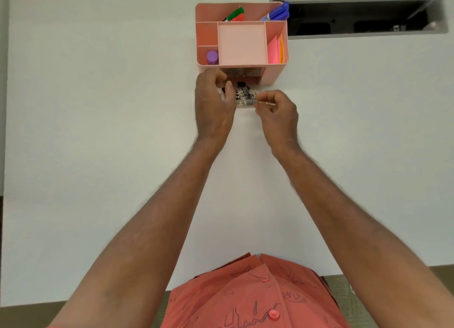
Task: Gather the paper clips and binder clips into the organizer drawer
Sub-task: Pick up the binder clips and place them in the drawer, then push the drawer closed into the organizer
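Hands meet at the open drawer of a pink desk organizer standing on a white table, toward 12 o'clock from the person. The clear drawer is pulled out of the organizer's front toward the person and holds a heap of black binder clips and silvery paper clips. The left hand, at the drawer's 9 o'clock side, has its fingers curled over the drawer's left edge; whether they clamp anything cannot be told. The right hand, at the drawer's 4 o'clock corner, has thumb and forefinger pinched together on something thin and pale at the drawer's front edge, too small to identify. In the organizer's top compartments stand green and red markers, blue markers, a purple-capped stick and pink and orange sticky notes. A cable hatch lies open in the table at 1 o'clock.
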A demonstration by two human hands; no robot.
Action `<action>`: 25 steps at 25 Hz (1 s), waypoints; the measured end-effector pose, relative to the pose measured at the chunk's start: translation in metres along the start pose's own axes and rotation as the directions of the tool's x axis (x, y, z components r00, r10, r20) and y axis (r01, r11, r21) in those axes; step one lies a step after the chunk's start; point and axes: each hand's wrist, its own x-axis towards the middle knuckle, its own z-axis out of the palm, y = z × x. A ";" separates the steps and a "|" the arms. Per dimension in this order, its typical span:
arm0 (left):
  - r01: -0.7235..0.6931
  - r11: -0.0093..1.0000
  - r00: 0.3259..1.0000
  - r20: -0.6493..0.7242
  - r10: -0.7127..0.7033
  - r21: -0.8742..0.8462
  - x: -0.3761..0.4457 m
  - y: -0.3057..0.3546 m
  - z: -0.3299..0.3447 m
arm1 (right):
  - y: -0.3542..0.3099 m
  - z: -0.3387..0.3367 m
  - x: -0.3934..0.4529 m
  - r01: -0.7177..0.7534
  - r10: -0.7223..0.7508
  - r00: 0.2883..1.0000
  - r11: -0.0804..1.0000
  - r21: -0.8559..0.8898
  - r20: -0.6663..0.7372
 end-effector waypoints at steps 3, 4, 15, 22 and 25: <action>0.241 0.947 0.954 -0.129 -0.272 -0.214 0.014 0.003 -0.003 | -0.001 0.006 -0.011 -0.406 0.383 0.911 0.772 0.489 0.151; 0.320 0.910 0.924 -0.127 -0.362 -0.264 0.020 0.003 -0.004 | -0.003 0.007 -0.012 -0.486 0.453 0.866 0.665 0.567 0.212; 0.545 0.653 0.823 0.185 -0.537 -0.525 0.046 -0.012 -0.008 | -0.032 0.000 0.001 -0.704 0.489 0.647 0.089 0.705 0.584; 0.554 0.642 0.816 0.195 -0.544 -0.530 0.046 -0.014 -0.007 | -0.043 0.003 0.017 -0.694 0.462 0.653 0.050 0.718 0.599; 0.557 0.641 0.814 0.195 -0.548 -0.528 0.046 -0.010 -0.009 | -0.048 0.010 0.026 -0.687 0.464 0.663 0.066 0.723 0.587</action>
